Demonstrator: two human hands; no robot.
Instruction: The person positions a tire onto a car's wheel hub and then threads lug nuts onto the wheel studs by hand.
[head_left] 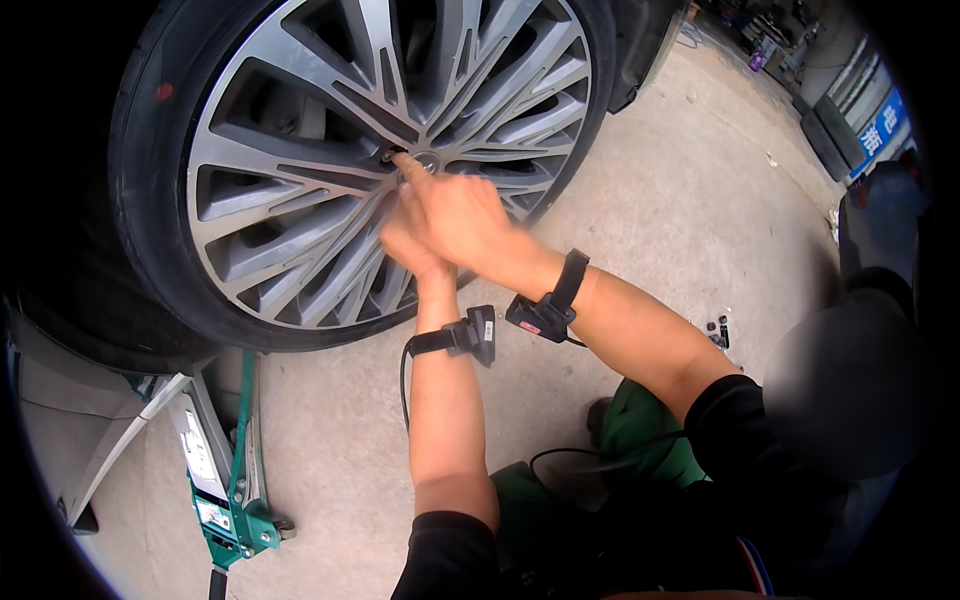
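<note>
A car wheel [350,205] with many silver spokes and a black tyre [160,200] fills the upper left. At its hub, my right hand [465,215] has its index finger stretched to a dark lug hole beside the centre cap [428,160]. The other right fingers are curled in; whether they pinch something small is hidden. Below and partly behind it, my left hand [408,240] reaches up to the same part of the hub. It is blurred, and its fingers are mostly covered. Each wrist wears a black strap with a small device.
A green floor jack [240,520] stands at the lower left, beside the car. Several small dark pieces [717,330] lie on the concrete floor [660,200] to the right. Tyres [832,138] lean by a blue sign [882,135] at the far right.
</note>
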